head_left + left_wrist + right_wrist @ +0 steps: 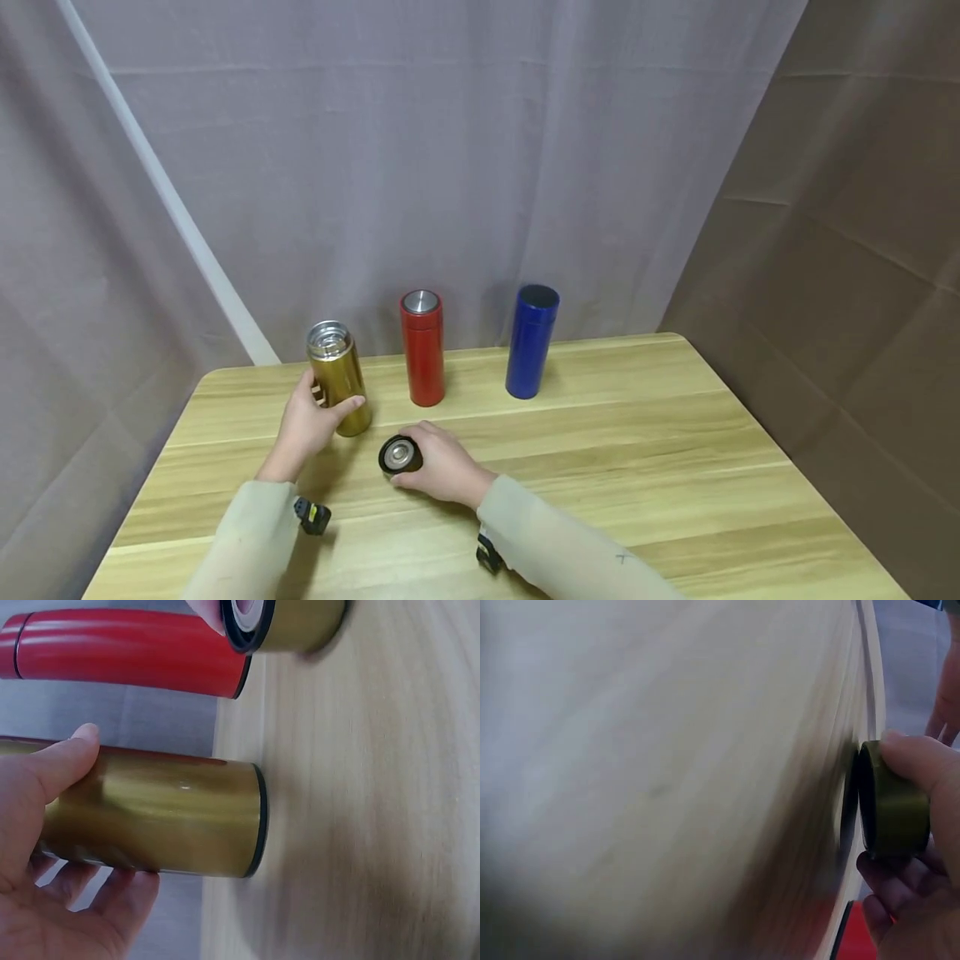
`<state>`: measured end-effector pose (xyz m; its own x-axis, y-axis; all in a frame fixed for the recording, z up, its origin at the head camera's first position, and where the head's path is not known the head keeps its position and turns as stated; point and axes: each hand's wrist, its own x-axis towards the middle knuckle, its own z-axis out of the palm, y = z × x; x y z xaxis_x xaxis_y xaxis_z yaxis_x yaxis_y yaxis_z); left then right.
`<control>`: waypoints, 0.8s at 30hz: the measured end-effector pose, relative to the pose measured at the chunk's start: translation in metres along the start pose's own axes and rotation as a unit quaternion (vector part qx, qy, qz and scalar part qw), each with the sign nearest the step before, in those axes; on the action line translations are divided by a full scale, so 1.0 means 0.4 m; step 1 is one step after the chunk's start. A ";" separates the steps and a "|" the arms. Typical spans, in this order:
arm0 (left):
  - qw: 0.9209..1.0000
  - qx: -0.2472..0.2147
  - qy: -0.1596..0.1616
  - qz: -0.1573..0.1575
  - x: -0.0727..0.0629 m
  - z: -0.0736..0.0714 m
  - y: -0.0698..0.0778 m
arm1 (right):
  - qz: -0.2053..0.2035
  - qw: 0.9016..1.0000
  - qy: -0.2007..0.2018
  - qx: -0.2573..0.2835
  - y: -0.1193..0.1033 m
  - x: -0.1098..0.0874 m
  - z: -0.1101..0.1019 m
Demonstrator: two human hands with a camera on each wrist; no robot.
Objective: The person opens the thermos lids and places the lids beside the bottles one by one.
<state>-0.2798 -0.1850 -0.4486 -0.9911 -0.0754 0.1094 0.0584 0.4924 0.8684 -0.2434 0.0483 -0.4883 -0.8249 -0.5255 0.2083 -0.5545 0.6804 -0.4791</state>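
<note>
My left hand (306, 427) grips the lower body of a gold thermos flask (341, 385), which stands upright at the table's left with its silver mouth uncovered. Thumb and fingers lie on opposite sides of the flask (172, 814) in the left wrist view. My right hand (447, 468) pinches the flask's gold lid (901, 814) by its sides, to the front right of the flask. The lid (399, 455) shows its black-ringed inside upward. It is low over the tabletop; a thin gap seems to show beneath it in the right wrist view.
A red thermos flask (424, 354) with a silver-topped lid stands behind the lid, right of the gold one. Farther right is a blue thermos flask (531, 346) with a dark top. All stand on a wooden table (637, 467), with a grey curtain (465, 150) behind.
</note>
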 end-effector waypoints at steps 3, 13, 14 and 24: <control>1.000 0.001 0.000 0.001 0.009 0.000 -0.006 | -0.009 1.000 -0.003 -0.018 -0.008 0.014 0.005; 1.000 -0.014 -0.009 0.004 0.021 -0.013 -0.011 | 0.002 0.998 -0.017 -0.066 -0.025 0.023 0.013; 1.000 -0.014 -0.010 0.003 0.021 -0.014 -0.010 | 0.004 0.998 -0.016 -0.067 -0.028 0.021 0.012; 1.000 -0.015 -0.014 0.001 0.025 -0.005 -0.012 | 0.023 0.997 -0.006 -0.067 -0.022 0.011 0.018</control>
<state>-0.2898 -0.1898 -0.4507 -0.9940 -0.0497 0.0975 0.0633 0.4656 0.8827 -0.2414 0.0362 -0.4893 -0.8485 -0.4981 0.1786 -0.5270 0.7653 -0.3696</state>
